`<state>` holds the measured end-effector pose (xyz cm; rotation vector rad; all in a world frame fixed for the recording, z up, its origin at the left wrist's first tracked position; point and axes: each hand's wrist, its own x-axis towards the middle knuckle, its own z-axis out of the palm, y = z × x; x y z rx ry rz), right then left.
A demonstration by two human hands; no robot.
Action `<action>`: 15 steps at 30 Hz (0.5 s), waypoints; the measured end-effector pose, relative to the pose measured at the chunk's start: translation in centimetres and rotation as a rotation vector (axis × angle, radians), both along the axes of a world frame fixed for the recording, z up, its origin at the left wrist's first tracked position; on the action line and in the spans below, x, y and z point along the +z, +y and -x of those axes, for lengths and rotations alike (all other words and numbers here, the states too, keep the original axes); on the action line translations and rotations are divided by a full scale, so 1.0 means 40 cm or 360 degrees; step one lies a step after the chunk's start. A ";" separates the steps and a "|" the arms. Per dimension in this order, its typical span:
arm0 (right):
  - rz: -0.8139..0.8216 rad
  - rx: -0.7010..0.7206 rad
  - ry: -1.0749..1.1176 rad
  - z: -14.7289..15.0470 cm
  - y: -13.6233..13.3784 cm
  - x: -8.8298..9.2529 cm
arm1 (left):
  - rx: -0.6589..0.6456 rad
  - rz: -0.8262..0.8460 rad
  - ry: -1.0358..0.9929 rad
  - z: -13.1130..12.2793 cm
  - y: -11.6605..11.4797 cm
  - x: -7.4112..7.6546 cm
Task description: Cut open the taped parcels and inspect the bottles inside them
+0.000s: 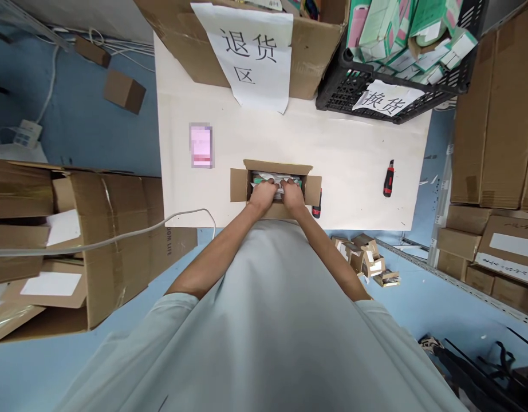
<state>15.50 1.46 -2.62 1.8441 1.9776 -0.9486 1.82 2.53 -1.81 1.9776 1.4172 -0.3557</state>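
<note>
A small open cardboard box (239, 185) stands in front of me at the table's near edge, its flaps folded outward. Inside lie green-edged packs (257, 180) under crumpled clear plastic wrapping (272, 177). My left hand (264, 195) reaches in over the near side, its fingers curled and closed on the wrapping. Close beside it, my right hand (292, 197) pinches the same wrapping. The fingertips are partly hidden. A red-and-black utility knife (316, 207) lies by the box's right flap, partly covered by it.
On the white table (350, 171) lie another utility knife (389, 179) and a blurred pink item (201, 146). A large carton (307, 63) and a black crate (345, 86) with green-white boxes stand at the back. Cartons (118, 246) flank the left; a cable (178, 214) crosses the table edge.
</note>
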 end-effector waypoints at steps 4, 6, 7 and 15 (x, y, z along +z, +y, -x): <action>0.0010 0.0033 0.0031 -0.007 0.011 0.012 | -0.0029 0.0025 -0.0005 0.009 0.014 0.019; -0.0007 0.0017 0.0050 -0.008 0.005 0.030 | -0.0030 0.0018 -0.0031 0.022 0.015 0.040; -0.0031 -0.0003 0.0068 -0.009 0.000 0.044 | -0.0030 0.0003 -0.0056 0.031 0.016 0.055; -0.0670 -0.0164 0.0481 -0.063 0.064 0.267 | 0.0060 -0.0493 -0.0471 0.086 0.119 0.313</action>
